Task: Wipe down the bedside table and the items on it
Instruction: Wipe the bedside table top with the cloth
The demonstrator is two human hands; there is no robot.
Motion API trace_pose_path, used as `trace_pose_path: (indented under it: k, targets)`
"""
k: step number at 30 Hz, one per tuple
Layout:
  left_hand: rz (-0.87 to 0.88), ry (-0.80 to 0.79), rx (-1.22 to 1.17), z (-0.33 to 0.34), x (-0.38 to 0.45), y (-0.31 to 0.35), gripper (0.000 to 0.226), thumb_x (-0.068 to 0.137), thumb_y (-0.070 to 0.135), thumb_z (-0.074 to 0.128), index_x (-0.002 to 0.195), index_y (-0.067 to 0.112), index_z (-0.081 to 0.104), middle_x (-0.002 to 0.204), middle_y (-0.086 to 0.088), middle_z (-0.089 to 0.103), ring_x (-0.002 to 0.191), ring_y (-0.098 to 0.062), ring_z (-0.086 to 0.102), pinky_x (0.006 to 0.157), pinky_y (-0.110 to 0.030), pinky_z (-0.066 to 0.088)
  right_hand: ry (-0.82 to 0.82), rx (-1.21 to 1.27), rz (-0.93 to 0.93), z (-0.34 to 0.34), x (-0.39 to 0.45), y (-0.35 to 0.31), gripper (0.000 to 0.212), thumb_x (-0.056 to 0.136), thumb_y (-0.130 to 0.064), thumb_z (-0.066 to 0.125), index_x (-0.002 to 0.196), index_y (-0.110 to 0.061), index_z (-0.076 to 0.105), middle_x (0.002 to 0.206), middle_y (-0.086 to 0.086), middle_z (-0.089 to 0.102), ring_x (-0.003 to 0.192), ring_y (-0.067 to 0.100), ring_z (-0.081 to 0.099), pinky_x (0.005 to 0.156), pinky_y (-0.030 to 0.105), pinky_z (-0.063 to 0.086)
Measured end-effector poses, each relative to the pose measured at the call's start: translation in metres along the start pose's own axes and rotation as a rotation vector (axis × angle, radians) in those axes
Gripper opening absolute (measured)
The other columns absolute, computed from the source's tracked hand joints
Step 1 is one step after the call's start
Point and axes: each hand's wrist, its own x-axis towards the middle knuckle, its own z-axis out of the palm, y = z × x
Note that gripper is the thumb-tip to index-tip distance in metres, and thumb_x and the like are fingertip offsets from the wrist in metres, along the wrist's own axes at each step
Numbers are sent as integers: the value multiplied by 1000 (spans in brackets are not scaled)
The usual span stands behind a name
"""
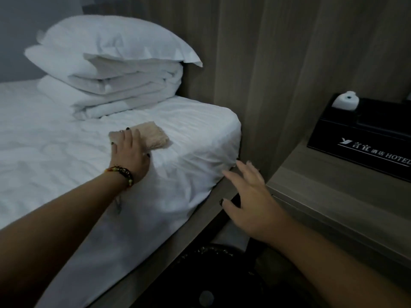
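**A:** Nearest the head camera are 2 bare forearms. What does each hand have?

**B:** Left hand (129, 150) lies flat on a folded tan cloth (153, 136) on the bed (66, 141), fingers straight and pressing, not curled around it. Right hand (246, 196) holds nothing; its fingers are spread and relaxed, hovering over the gap between the bed and the bedside table (333, 181).

**A:** And where is the work, relative to those hands?

**B:** That table lies well to the right of the left hand, and just right of the right hand, so the right hand is nearer. On the table, beyond the right hand and further right, stands 1 black tissue box (367, 134).

**A:** How does the cloth lie?

**B:** Its long side runs away to the right from under the left fingers. My judgement: the left hand has to gather it and carry it rightward across the bed corner.
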Motion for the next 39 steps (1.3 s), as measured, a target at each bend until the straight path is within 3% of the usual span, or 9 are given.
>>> trace_pose_path:
  k: [6, 14, 18, 21, 27, 30, 33, 36, 39]
  targets:
    - [-107, 0, -117, 18, 16, -16, 53, 94, 21, 47, 143, 4, 37, 146, -21, 39, 135, -36, 34, 112, -45, 29, -17, 71, 28, 23, 8, 4, 63, 94, -29, 53, 150, -26, 23, 160, -4, -5, 146, 13, -12, 118, 36, 10]
    - [-92, 215, -340, 10, -2, -14, 42, 95, 21, 49, 136, 13, 49, 133, -19, 54, 122, -38, 48, 99, -48, 42, 35, 99, 82, 13, -18, -10, 62, 95, -33, 52, 150, -28, 23, 160, -7, -7, 145, 9, -14, 116, 27, 7]
    - [79, 284, -379, -13, -19, 10, 37, 95, 13, 51, 132, 8, 53, 124, -21, 60, 112, -42, 55, 93, -51, 46, 74, 56, 101, -16, -44, -17, 62, 96, -35, 50, 150, -31, 21, 159, -10, -7, 145, 9, -14, 118, 31, 7]
    - [256, 326, -476, -43, -49, 58, 30, 96, 19, 51, 124, 10, 56, 107, -17, 68, 91, -41, 64, 75, -45, 50, 107, 41, 126, -40, -63, -22, 62, 96, -32, 52, 150, -30, 21, 159, -9, -4, 146, 11, -10, 120, 32, 10]
    - [482, 214, -801, -112, -118, 163, 22, 88, 36, 50, 102, 23, 61, 77, 6, 66, 66, -10, 58, 59, -27, 44, 275, 117, 192, -73, -107, -28, 69, 93, -30, 55, 150, -27, 17, 155, -14, 6, 144, 5, 3, 115, 22, 13]
    - [580, 132, -939, -132, -147, 208, 9, 91, 29, 56, 97, 26, 62, 75, 18, 64, 69, 3, 60, 58, -8, 40, 461, 142, 236, -89, -133, -27, 73, 89, -27, 61, 149, -20, 21, 151, -8, 19, 141, 8, 16, 117, 29, 21]
    - [673, 22, -1035, -139, -178, 246, 9, 91, 28, 58, 98, 26, 64, 83, 19, 68, 77, 8, 62, 66, -13, 46, 691, 164, 321, -108, -168, -16, 77, 84, -24, 65, 148, -22, 23, 149, -4, 24, 140, 10, 19, 116, 39, 25]
    - [765, -68, -1060, -138, -212, 282, 16, 90, 34, 55, 102, 31, 63, 89, 18, 69, 83, 5, 64, 70, -19, 50, 895, 32, 360, -123, -213, -2, 84, 82, -24, 69, 149, -23, 18, 152, -5, 20, 143, 9, 13, 119, 41, 18]
    - [904, -164, -991, -135, -246, 315, 16, 93, 35, 52, 105, 32, 61, 88, 16, 68, 81, 4, 64, 67, -14, 48, 881, 71, 376, -133, -253, 18, 88, 78, -20, 70, 147, -37, 18, 140, -21, 33, 137, 7, 24, 117, 45, 20]
